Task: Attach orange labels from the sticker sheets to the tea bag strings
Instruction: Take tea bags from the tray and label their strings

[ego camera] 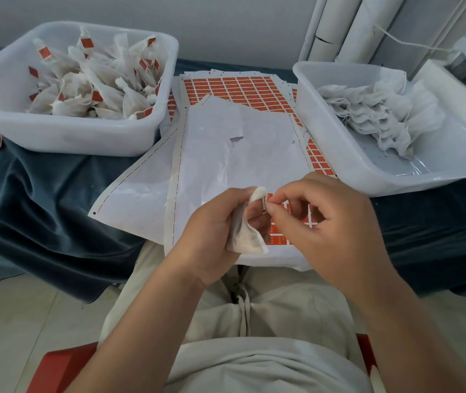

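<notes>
**One tea bag between both grips, over the sticker sheets**

Holds a single tea bag (247, 236) in the left grip (214, 231), fingers curled round its gathered top, pouch hanging down against the palm, just above the near end of the sheets. Pinches with the right grip (328, 219), thumb and forefinger tight together right at the bag's top. Something tiny is caught between them, too small to tell whether string or label. Remaining right fingers loosely curled.

Directly beneath, a stack of sticker sheets (226, 154) with the top one mostly bare white backing. A few orange labels (277, 239) left under the hands, full rows on a sheet at the far end.

Just beside the stack on the left, a white tub (70, 131) heaped with labelled tea bags (90, 78). On the right, a second white tub (339, 154) with a pile of plain bags (373, 114).

All on a tabletop draped in blue cloth (41, 194), with a few more labelled bags loose at its far left edge. Behind the right tub, white pipes (348, 26) against the wall. Nearest the camera, pale trousers (268, 307) and a red seat (58, 367).
</notes>
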The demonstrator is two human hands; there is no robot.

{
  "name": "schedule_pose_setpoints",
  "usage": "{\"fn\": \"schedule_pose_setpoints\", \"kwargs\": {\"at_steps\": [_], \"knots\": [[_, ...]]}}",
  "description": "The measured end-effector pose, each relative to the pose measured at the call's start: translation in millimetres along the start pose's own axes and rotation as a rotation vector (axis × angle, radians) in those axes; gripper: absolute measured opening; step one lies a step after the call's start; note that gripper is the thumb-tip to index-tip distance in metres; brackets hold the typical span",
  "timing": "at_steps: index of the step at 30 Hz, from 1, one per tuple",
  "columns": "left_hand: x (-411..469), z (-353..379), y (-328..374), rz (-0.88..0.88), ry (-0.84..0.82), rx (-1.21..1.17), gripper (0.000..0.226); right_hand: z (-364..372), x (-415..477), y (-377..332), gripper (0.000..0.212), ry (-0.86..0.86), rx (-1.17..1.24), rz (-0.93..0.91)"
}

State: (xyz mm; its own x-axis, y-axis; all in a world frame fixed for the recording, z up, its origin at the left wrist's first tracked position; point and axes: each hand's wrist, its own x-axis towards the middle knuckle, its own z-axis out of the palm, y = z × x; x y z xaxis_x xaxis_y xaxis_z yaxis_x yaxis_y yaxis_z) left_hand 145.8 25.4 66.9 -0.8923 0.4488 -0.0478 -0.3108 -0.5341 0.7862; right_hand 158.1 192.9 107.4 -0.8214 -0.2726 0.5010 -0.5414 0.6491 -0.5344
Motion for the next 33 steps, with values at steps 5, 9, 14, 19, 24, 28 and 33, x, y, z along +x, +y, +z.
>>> {"fn": "schedule_pose_setpoints", "kwargs": {"at_steps": [5, 9, 14, 19, 24, 28, 33], "knots": [[0.5, -3.2, -2.4, 0.072, 0.054, 0.127, 0.036, 2.6, -1.8, -1.2, 0.009, 0.039, -0.122, -0.092], [1.0, -3.4, -3.8, 0.08, 0.102, 0.233, 0.039, -0.2, -1.5, -1.1, 0.011, 0.012, -0.143, -0.1], [0.2, -4.2, -4.1, 0.059, 0.146, 0.277, 0.039, 2.1, -0.4, -2.7, 0.018, 0.022, -0.22, -0.134], [0.2, -3.8, -3.0, 0.052, 0.13, 0.272, 0.042, -1.6, -0.6, -4.7, 0.009, -0.015, -0.14, 0.017], [-1.0, -3.9, -5.7, 0.101, 0.166, 0.43, 0.042, -8.7, 1.4, -2.9, 0.007, -0.134, 0.052, 0.167], [-1.0, -2.2, -8.8, 0.095, 0.166, 0.484, 0.043, -12.3, 4.8, 3.1, 0.016, -0.26, 0.36, 0.309], [-0.8, -1.6, -6.8, 0.101, 0.119, 0.316, 0.039, -11.6, 7.0, 7.6, 0.014, -0.295, 0.516, 0.366]]}}
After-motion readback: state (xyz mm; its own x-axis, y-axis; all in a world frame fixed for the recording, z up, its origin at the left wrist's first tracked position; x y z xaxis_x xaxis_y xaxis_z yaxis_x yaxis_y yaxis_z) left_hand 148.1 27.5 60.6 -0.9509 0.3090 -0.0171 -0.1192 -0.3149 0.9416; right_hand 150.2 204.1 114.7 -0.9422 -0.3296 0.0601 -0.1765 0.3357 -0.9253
